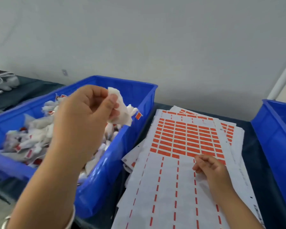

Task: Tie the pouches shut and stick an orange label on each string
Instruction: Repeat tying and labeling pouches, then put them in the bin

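Item: white fabric pouch, held in the centre-left of the frame above the far right corner of the blue plastic bin. The left hand pinches it between thumb and curled fingers, raised clear of the bin's contents, a placing that reads as a finished piece about to be dropped in with the others. The pouch is thin, crumpled and pale, gathered to a bunched neck at its right end; a small orange label stands out from that neck like a flag, so this one appears tied and tagged already. The string itself is too fine and blurred to make out. Bin contents: a heap of labelled pouches, white with red-orange tags showing here and there, occupying the left of the frame. Label sheets: a fanned stack of white backing paper in the lower centre and right, the top sheet stripped in its near half to thin orange dashes, with a full block of unpeeled labels farther up, kept close at hand for picking. The right hand rests on the top sheet just below that block, fingers loosely curled at its edge; whether it pinches a label cannot be told. A second blue bin stands at the right edge.
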`<state>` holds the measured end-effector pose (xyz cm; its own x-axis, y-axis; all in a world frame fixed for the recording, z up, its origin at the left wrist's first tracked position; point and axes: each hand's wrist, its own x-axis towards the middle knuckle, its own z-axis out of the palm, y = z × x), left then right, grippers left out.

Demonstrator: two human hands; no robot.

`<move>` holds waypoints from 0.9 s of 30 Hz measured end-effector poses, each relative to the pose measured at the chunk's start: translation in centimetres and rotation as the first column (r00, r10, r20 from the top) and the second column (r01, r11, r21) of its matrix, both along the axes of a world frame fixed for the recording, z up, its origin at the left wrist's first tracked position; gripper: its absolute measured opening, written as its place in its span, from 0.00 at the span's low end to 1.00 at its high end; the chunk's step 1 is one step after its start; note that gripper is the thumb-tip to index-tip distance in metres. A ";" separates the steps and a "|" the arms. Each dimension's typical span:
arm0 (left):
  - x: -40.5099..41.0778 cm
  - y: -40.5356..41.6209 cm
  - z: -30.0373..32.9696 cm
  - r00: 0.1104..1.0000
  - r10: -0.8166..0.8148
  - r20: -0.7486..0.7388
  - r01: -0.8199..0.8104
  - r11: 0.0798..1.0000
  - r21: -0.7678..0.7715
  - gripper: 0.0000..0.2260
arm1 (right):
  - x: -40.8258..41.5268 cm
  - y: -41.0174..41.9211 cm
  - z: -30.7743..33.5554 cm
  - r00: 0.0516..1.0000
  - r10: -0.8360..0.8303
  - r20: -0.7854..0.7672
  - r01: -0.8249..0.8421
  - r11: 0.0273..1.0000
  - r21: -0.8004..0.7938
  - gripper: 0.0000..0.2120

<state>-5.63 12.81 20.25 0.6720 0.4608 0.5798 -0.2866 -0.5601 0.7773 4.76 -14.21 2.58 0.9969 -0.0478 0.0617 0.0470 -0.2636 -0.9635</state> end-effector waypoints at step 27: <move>-0.8 -4.9 -2.8 0.665 -0.320 -0.675 0.638 0.713 0.291 0.13 | -9.6 -2.7 11.2 0.967 0.249 -0.060 -0.212 0.645 -0.734 0.11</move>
